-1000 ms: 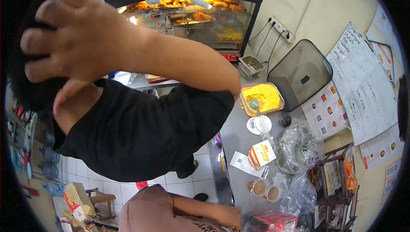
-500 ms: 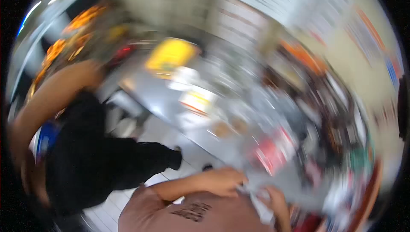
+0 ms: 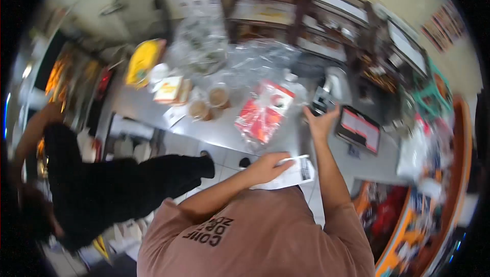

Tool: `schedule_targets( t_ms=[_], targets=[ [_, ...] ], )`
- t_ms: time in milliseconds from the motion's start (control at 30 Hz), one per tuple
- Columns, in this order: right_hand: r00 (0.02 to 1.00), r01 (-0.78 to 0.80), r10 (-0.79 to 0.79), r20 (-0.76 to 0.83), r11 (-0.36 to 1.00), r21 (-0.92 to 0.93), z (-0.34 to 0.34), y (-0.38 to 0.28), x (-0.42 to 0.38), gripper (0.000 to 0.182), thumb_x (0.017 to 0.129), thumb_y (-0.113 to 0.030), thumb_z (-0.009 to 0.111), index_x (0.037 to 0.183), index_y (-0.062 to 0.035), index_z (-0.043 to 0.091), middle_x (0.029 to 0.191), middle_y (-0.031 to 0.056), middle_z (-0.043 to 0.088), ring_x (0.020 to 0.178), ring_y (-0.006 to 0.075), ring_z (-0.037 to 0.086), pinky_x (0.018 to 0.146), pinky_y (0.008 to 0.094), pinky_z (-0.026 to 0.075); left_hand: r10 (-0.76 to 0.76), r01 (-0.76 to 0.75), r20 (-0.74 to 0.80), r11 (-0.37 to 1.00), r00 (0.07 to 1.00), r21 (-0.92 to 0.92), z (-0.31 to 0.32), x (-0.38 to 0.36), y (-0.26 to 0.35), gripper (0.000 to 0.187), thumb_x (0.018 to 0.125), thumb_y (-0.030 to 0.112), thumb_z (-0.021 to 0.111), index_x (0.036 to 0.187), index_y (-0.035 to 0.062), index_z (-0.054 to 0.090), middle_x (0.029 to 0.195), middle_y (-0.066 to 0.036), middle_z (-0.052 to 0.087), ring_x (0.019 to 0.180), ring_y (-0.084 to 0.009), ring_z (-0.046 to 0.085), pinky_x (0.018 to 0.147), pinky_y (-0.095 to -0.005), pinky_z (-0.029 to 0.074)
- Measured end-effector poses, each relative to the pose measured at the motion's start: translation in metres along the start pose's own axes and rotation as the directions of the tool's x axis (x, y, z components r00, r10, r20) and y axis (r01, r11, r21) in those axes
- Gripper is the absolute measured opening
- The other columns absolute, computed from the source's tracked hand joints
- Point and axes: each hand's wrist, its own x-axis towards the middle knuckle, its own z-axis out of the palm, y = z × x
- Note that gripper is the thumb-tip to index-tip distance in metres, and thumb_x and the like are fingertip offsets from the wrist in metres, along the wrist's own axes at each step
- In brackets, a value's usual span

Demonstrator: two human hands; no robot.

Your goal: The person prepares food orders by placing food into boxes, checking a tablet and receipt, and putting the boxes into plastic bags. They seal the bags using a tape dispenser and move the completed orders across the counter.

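My left hand (image 3: pixel 269 169) is closed on a white printed paper (image 3: pixel 296 173), held in front of my shirt at the counter's edge. My right hand (image 3: pixel 321 122) is stretched over the counter, thumb and fingers spread on either side of the near end of a small black device (image 3: pixel 321 99); whether they touch it is unclear. To its left lies a clear plastic bag with red and white packets (image 3: pixel 264 114). A black box with a pink-edged label (image 3: pixel 358 130) is to the right of this hand.
Two brown-filled cups (image 3: pixel 218 97) and a small white-and-yellow box (image 3: pixel 168 90) stand on the metal counter (image 3: pixel 219 131), near a yellow package (image 3: pixel 143 63). Dark shelves (image 3: pixel 301 14) line the back. Another person in black trousers (image 3: pixel 122 185) is on the left.
The view has swung and sharpened. My right hand has gone from near my chest out to the black device; my left hand still has the paper.
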Motion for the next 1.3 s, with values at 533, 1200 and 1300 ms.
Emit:
schedule_targets(
  t_ms=[533,1200,1300],
  targets=[
    [0.562,-0.412,0.331,0.758,0.907,-0.090,-0.133,0.004,0.019,0.034,0.096,-0.032,0.070,0.088,0.0001,0.076,0.089,0.0124,0.072,0.087,0.0211,0.067,0.081,0.0314,0.050,-0.312,0.452,0.374,0.807,0.873,-0.381,0.095,0.105,-0.050,0.028,0.095,0.028,0.074,0.105,0.0014,0.077,0.089,-0.001,0.074,0.076,-0.0066,0.064,0.068,-0.0250,0.052],
    [0.548,-0.311,0.397,0.736,0.914,-0.262,-0.249,0.085,-0.115,0.028,0.093,-0.031,0.072,0.094,-0.0040,0.079,0.102,0.0196,0.072,0.094,0.0374,0.070,0.084,0.0442,0.055,-0.581,0.581,0.096,0.760,0.808,-0.293,0.130,0.122,-0.021,0.039,0.105,0.034,0.061,0.114,-0.0006,0.076,0.084,-0.004,0.074,0.072,-0.0090,0.064,0.067,-0.0283,0.053],
    [0.525,-0.240,0.370,0.767,0.928,-0.283,-0.238,0.095,-0.114,0.028,0.092,-0.031,0.072,0.094,-0.0034,0.078,0.101,0.0202,0.072,0.092,0.0381,0.070,0.084,0.0449,0.055,-0.256,0.258,-0.356,0.965,0.899,-0.044,0.170,0.113,-0.034,0.034,0.106,0.033,0.056,0.114,0.0071,0.077,0.076,-0.015,0.072,0.064,-0.0256,0.067,0.065,-0.0360,0.053]
  ],
)
